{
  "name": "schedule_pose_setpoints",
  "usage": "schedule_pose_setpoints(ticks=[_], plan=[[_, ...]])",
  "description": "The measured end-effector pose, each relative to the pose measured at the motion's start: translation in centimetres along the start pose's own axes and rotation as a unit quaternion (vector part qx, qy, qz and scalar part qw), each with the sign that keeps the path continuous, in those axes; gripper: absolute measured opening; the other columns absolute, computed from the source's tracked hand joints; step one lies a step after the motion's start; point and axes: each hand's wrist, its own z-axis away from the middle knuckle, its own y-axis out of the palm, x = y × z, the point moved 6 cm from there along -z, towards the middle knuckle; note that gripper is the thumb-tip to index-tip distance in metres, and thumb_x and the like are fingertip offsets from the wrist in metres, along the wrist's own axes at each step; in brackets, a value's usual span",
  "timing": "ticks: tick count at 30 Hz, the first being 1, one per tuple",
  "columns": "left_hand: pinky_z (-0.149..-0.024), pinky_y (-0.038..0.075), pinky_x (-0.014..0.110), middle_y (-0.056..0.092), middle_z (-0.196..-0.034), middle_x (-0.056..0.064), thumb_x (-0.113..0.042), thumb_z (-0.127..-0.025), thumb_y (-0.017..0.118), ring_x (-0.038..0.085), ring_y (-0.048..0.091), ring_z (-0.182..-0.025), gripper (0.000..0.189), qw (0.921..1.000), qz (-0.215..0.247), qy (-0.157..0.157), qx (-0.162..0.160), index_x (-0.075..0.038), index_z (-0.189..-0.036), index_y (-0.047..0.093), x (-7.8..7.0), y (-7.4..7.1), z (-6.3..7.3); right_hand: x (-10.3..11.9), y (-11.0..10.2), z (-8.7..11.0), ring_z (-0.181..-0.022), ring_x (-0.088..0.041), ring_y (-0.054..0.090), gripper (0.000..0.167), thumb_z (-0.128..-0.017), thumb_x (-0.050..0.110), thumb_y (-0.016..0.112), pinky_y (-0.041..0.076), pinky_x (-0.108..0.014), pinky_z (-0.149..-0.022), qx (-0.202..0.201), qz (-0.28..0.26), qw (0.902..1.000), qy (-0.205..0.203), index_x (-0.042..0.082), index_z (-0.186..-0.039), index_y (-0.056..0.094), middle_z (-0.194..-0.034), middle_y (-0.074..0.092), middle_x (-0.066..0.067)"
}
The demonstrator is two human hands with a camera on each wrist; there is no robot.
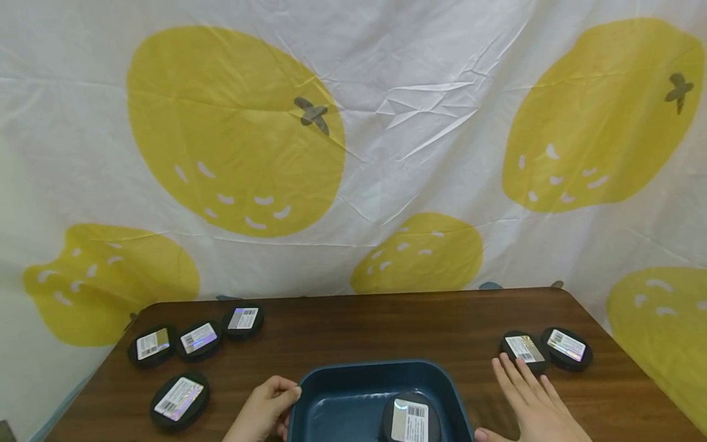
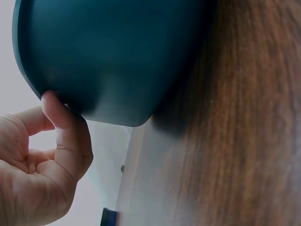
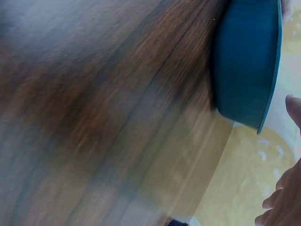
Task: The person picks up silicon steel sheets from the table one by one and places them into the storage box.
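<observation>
Head view only: inside of the blue tray. 1 black disc, label up, sits in the tray's right half; the tray's near end is cut off by the frame.

Left wrist view adds the tray's outer wall and my left fingers pinching its rim; head view puts that pinch near the tray's far left corner.

Right wrist view adds the opposite outer wall, with a gap between it and my right thumb.

Right fingers: straight, slightly spread, just right of the tray. Tips overlap the nearer of 2 discs beyond the tray's right side; contact, can't tell.

Tray is between my left and right fingers; the disc in it is closer to the right ones.

4 more discs left of the tray on the brown surface. White cloth with yellow fruit print hangs behind the tray.
</observation>
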Motion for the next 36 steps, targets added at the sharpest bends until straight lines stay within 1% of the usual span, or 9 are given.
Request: schedule_pose_setpoints(ticks=[4,6,8,10,13,19,24,31,36], plan=[[-0.043,0.045,0.021,0.048,-0.062,0.001,-0.007,-0.092,0.051,0.011,0.047,-0.048,0.028,1.0000,0.002,0.000,-0.002,0.018,-0.102,0.044,0.0,0.0,0.0,-1.0,-0.2,0.6,-0.139,-0.033,0.016,0.101,-0.075,0.066,0.061,-0.006,-0.055,-0.110,-0.015,0.007,0.9999,0.006,0.010,-0.149,0.020,-0.146,0.031,-0.021],[-0.043,0.045,0.021,0.048,-0.063,0.001,-0.007,-0.092,0.051,0.011,0.047,-0.049,0.028,1.0000,0.003,0.000,-0.002,0.018,-0.102,0.044,0.0,0.0,0.0,-1.4,-0.2,0.8,-0.139,-0.034,0.017,0.102,-0.074,0.066,0.061,0.003,-0.061,-0.108,-0.018,0.014,0.9997,0.006,0.012,-0.149,0.018,-0.146,0.032,-0.021],[-0.043,0.045,0.022,0.048,-0.063,0.001,-0.007,-0.092,0.051,0.011,0.047,-0.049,0.027,1.0000,0.004,-0.001,-0.004,0.017,-0.102,0.044,0.0,0.0,0.0,-1.6,-0.3,1.0,-0.141,-0.032,0.008,0.103,-0.074,0.066,0.061,-0.007,-0.057,-0.109,-0.019,0.026,0.9995,0.005,0.013,-0.150,0.015,-0.146,0.031,-0.021],[-0.043,0.045,0.022,0.048,-0.063,0.001,-0.007,-0.092,0.051,0.011,0.047,-0.049,0.026,1.0000,0.006,0.000,-0.006,0.017,-0.102,0.045,0.0,0.0,-0.1,-1.8,-0.3,1.1,-0.141,-0.020,-0.008,0.104,-0.075,0.067,0.060,-0.022,-0.043,-0.106,-0.022,0.039,0.9990,0.001,0.014,-0.150,0.013,-0.147,0.030,-0.020],[-0.043,0.045,0.022,0.048,-0.063,0.001,-0.007,-0.092,0.051,0.011,0.047,-0.049,0.026,1.0000,0.004,0.001,-0.007,0.017,-0.102,0.045,0.0,0.0,-0.1,-2.0,-0.4,1.2,-0.139,-0.013,-0.013,0.103,-0.075,0.067,0.059,-0.027,-0.027,-0.100,-0.028,0.049,0.9984,-0.001,0.011,-0.150,0.014,-0.147,0.031,-0.020],[-0.043,0.045,0.022,0.048,-0.063,0.001,-0.007,-0.092,0.051,0.011,0.047,-0.048,0.028,1.0000,-0.004,0.003,-0.006,0.018,-0.102,0.044,0.0,0.0,0.0,-3.3,-0.5,1.5,-0.140,-0.036,0.007,0.105,-0.076,0.066,0.059,-0.026,-0.042,-0.104,-0.003,0.024,0.9990,0.037,0.007,-0.150,0.012,-0.147,0.027,-0.024],[-0.043,0.045,0.021,0.048,-0.064,0.001,-0.007,-0.091,0.051,0.011,0.047,-0.048,0.029,1.0000,-0.003,0.002,-0.006,0.018,-0.102,0.044,0.0,0.0,0.0,-5.2,-0.6,1.7,-0.139,-0.040,0.002,0.108,-0.077,0.065,0.058,-0.026,-0.047,-0.103,0.010,0.026,0.9978,0.060,0.005,-0.149,0.005,-0.148,0.022,-0.026],[-0.044,0.045,0.021,0.048,-0.063,0.001,-0.008,-0.092,0.051,0.010,0.047,-0.048,0.029,1.0000,-0.004,-0.002,-0.007,0.018,-0.103,0.044,0.2,0.0,-0.1,-7.7,-0.9,1.9,-0.136,-0.047,0.003,0.107,-0.079,0.066,0.055,0.004,-0.071,-0.099,0.013,0.029,0.9957,0.088,-0.002,-0.147,0.009,-0.146,0.020,-0.031],[-0.044,0.045,0.021,0.048,-0.063,0.001,-0.008,-0.092,0.051,0.010,0.047,-0.048,0.029,1.0000,-0.003,-0.004,-0.006,0.018,-0.103,0.044,0.3,0.0,-0.2,-9.3,-0.9,2.0,-0.134,-0.050,-0.003,0.107,-0.081,0.066,0.052,-0.003,-0.071,-0.098,0.018,0.019,0.9939,0.107,-0.003,-0.147,0.003,-0.148,0.011,-0.032]])
